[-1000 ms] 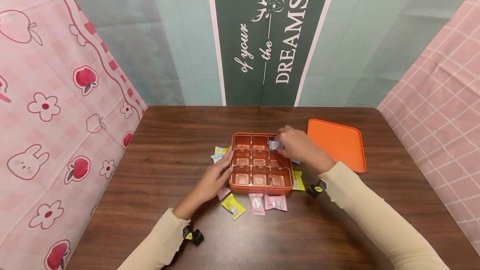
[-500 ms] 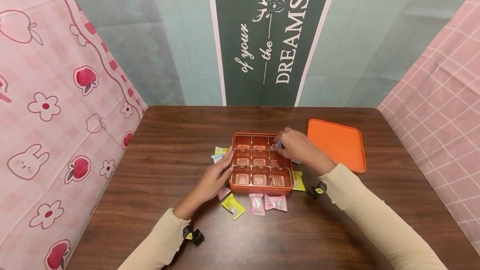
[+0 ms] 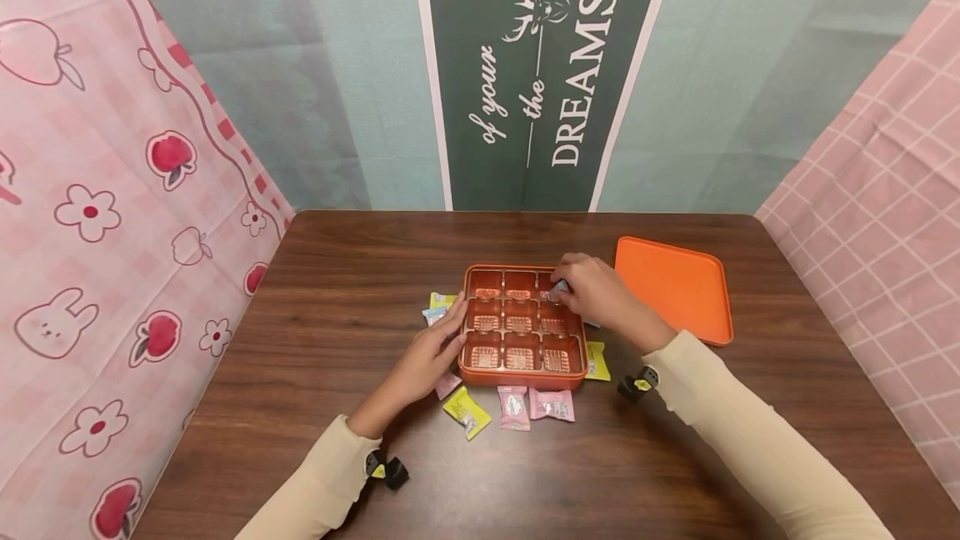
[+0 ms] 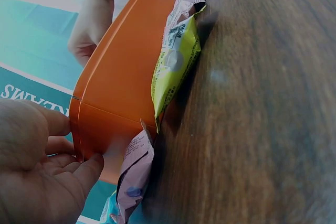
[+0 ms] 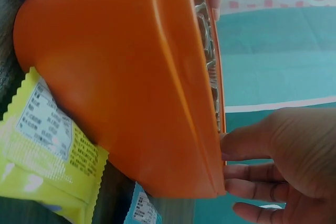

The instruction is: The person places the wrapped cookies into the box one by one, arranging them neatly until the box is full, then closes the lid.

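An orange box [image 3: 521, 378] with a clear divided insert stands on the table. My left hand [image 3: 427, 361] rests along its left side; straight fingers touch the wall and rim, as the left wrist view also shows. Over the back right compartment, my right hand [image 3: 598, 294] pinches a small blue packet [image 3: 560, 286], mostly hidden by the fingers. In the right wrist view the right hand's fingertips [image 5: 231, 148] are at the box rim, and that packet is out of sight. The other compartments seen hold nothing.
Pink packets [image 3: 513, 408] and a yellow packet [image 3: 467, 413] lie before the box. Another yellow packet [image 3: 597, 362] is at its right; yellow [image 3: 441, 301] and blue ones lie left. The orange lid [image 3: 675, 290] lies back right. Printed cloths [image 3: 337, 107] surround the table [image 3: 360, 273].
The blue packet, lying flatter across the back right compartment at first, has been tilted under my right fingers and shows less. My right hand shifted slightly; the left hand stayed still.
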`<state>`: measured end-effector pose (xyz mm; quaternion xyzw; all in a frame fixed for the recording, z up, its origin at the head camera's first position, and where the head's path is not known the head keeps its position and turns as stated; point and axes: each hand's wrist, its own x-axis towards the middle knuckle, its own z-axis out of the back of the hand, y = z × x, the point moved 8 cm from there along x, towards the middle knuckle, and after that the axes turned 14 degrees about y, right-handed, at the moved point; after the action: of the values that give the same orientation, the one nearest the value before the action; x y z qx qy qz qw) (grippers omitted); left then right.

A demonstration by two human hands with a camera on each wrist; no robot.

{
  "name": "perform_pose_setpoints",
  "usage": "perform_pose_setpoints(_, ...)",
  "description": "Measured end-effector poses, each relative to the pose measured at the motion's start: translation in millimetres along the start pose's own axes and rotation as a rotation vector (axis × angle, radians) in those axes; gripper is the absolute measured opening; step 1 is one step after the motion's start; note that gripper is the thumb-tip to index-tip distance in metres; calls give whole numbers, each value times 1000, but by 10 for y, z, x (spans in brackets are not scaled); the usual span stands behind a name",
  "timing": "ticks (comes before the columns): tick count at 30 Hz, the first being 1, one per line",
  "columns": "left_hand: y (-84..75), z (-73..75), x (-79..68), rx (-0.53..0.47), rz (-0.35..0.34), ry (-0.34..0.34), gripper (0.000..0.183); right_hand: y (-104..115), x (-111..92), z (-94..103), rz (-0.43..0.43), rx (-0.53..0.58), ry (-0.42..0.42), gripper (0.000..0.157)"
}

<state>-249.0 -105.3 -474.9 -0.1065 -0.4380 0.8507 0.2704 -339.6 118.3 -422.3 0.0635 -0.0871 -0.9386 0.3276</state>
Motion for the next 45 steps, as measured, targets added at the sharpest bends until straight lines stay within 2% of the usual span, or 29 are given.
perform_pose_setpoints(13,-27,0,14,0,-7,1,53,-23,-90,36,-27,-49,-60,12)
perform_pose_setpoints(20,-7,-11,13,-14,16,17,53,-26,-76,-14,-35,-64,-8,7)
perform_pose_setpoints(25,0,-20,18,-20,24,26,54,-69,-100,5,-38,-30,-51,9)
perform_pose_setpoints(30,-39,-2,9,-10,-3,8,54,-104,-150,35,-22,9,-88,12)
perform_pose_setpoints(36,-15,-4,3,-25,20,18,53,-147,-216,40,-8,66,-118,13)
perform_pose_setpoints(45,1,-7,-6,-13,12,14,54,-208,-335,30,-50,105,-138,20)
